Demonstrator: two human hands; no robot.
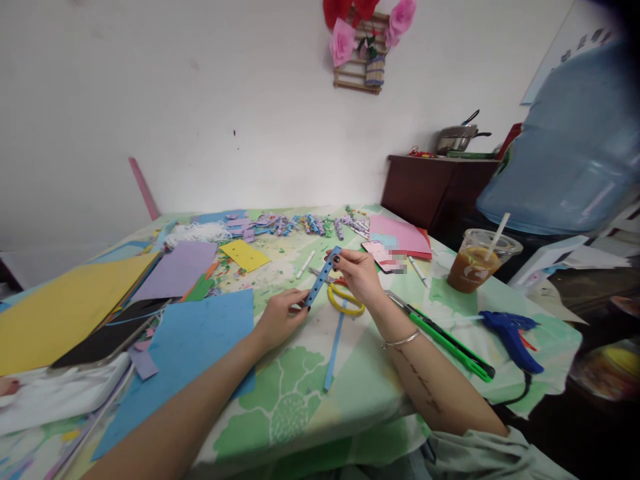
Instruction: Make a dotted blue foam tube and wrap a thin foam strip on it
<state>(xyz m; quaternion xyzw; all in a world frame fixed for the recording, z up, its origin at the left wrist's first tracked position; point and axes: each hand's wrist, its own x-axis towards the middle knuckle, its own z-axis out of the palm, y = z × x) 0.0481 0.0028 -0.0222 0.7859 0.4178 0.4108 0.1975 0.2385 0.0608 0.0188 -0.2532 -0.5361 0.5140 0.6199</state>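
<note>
Between my two hands a blue strip with a row of dark dots or holes [320, 280] is held at a slant above the table. My left hand [283, 317] pinches its lower end, and my right hand [357, 272] pinches the upper end between thumb and fingers. Just below my right hand lie yellow-handled scissors [346, 301], partly hidden by it. A thin plain blue strip [335, 350] runs from the scissors toward the table's near side. To the left of my left hand lies a blue sheet [200, 353].
A green utility knife [447, 340], a blue glue gun [513, 337] and an iced drink cup [477, 263] stand or lie on the right. Yellow sheets [75, 303] and a purple sheet [175, 270] cover the left. Curled paper pieces [310, 225] line the back.
</note>
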